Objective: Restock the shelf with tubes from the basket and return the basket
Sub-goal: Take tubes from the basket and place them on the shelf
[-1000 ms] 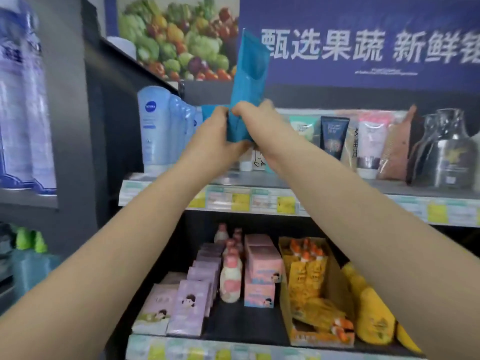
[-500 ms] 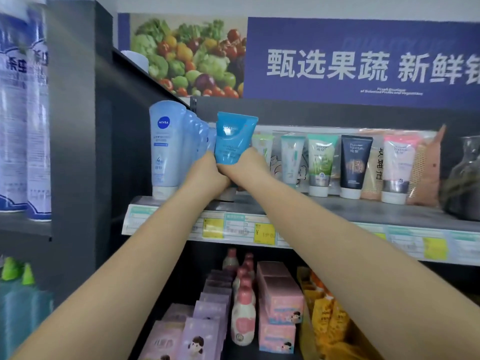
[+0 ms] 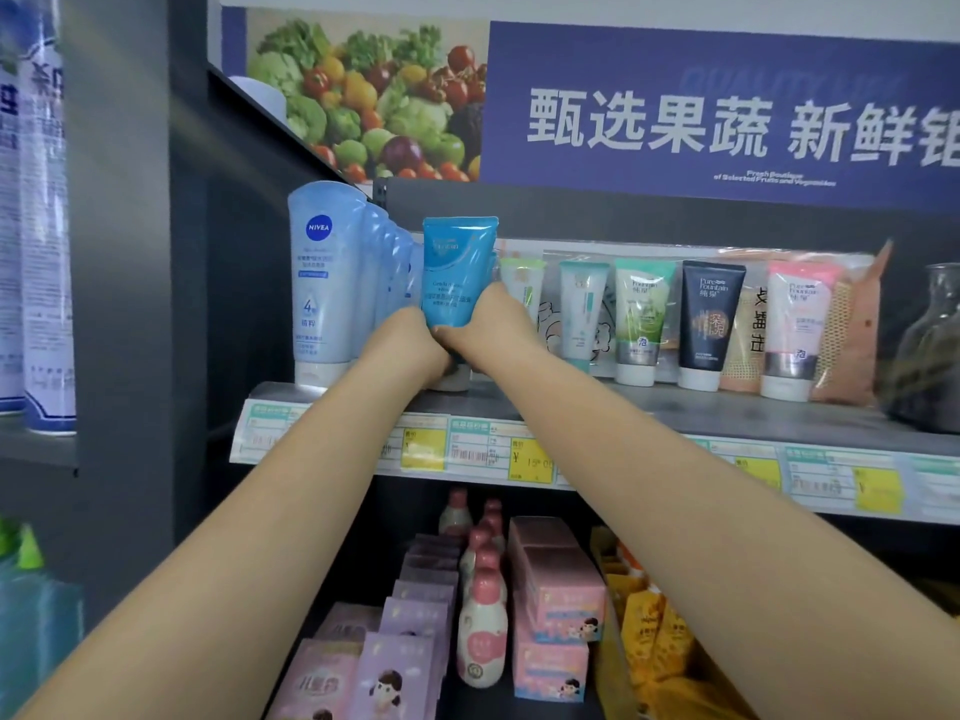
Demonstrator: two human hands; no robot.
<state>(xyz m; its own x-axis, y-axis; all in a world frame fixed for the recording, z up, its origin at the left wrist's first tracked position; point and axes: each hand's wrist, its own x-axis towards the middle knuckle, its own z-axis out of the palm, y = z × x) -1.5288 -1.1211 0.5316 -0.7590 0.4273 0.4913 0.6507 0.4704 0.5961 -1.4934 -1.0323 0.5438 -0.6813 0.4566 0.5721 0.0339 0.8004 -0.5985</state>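
A teal-blue tube (image 3: 454,267) stands upright, cap down, on the grey upper shelf (image 3: 675,413). My left hand (image 3: 410,340) and my right hand (image 3: 493,324) both grip its lower part from either side. Its cap is mostly hidden behind my hands. To its left stands a row of pale blue Nivea tubes (image 3: 324,283). To its right stand a white-green tube (image 3: 522,288), a white-teal tube (image 3: 582,309), a green tube (image 3: 641,319), a dark navy tube (image 3: 709,324) and a pink tube (image 3: 797,330). The basket is not in view.
A glass jar (image 3: 930,345) stands at the shelf's right end. Price labels (image 3: 524,459) line the shelf edge. Below are lilac boxes (image 3: 410,641), pink bottles (image 3: 483,615), pink cartons (image 3: 556,605) and yellow pouches (image 3: 654,641). A dark upright panel (image 3: 135,252) bounds the left.
Both hands have brought the teal-blue tube down from tilted, well above the shelf, to upright on the shelf between the Nivea row and the white-green tube. The camera has come closer.
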